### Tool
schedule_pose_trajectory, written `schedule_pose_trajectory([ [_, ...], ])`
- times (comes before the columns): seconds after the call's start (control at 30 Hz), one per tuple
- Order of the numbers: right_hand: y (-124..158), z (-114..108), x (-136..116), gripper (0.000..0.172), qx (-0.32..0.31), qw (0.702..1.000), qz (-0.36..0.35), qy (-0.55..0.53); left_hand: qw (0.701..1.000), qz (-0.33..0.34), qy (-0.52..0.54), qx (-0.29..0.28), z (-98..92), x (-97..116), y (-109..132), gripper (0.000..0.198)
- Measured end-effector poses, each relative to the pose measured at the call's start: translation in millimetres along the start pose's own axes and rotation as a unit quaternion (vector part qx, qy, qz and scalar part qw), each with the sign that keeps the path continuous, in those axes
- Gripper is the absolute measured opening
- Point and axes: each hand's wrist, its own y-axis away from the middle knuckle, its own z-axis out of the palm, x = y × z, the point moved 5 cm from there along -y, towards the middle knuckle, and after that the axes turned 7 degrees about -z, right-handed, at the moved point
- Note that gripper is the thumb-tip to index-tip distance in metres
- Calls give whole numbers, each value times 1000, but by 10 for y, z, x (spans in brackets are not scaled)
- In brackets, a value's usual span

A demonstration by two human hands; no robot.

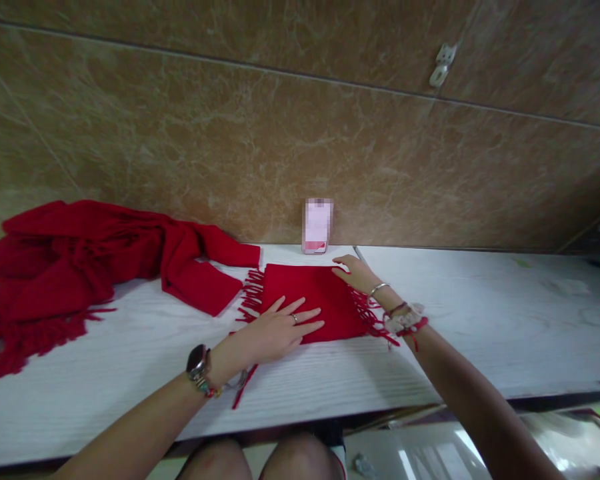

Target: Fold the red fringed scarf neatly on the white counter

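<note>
A folded red scarf (325,293) with fringed ends lies on the white table (130,347), in front of me. My left hand (275,330) rests flat on the scarf's near left part, fingers stretched out and spread; a watch and a bead bracelet sit on its wrist. At the scarf's far right edge, my right hand (355,272) presses down with its fingers extended. Bangles and a red cord hang on that wrist.
A heap of red scarves (80,260) lies on the table at the left, one end reaching toward the folded one. A small pink box (317,227) stands against the brown marble wall (280,133). My knees show below the table's near edge.
</note>
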Motion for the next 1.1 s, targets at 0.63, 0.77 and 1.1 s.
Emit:
schedule_pose_trajectory([
  [0.63, -308, 171, -14, 15, -103, 990, 25, 97, 999, -28, 39, 21, -15, -15, 29, 47],
  [0.77, -194, 190, -100, 25, -49, 995, 0, 90, 990, -133, 43, 33, -42, -209, 31, 50],
  [1.1, 198, 426, -613, 45, -84, 980, -157, 93, 967, -254, 24, 18, -34, -411, 52, 53],
])
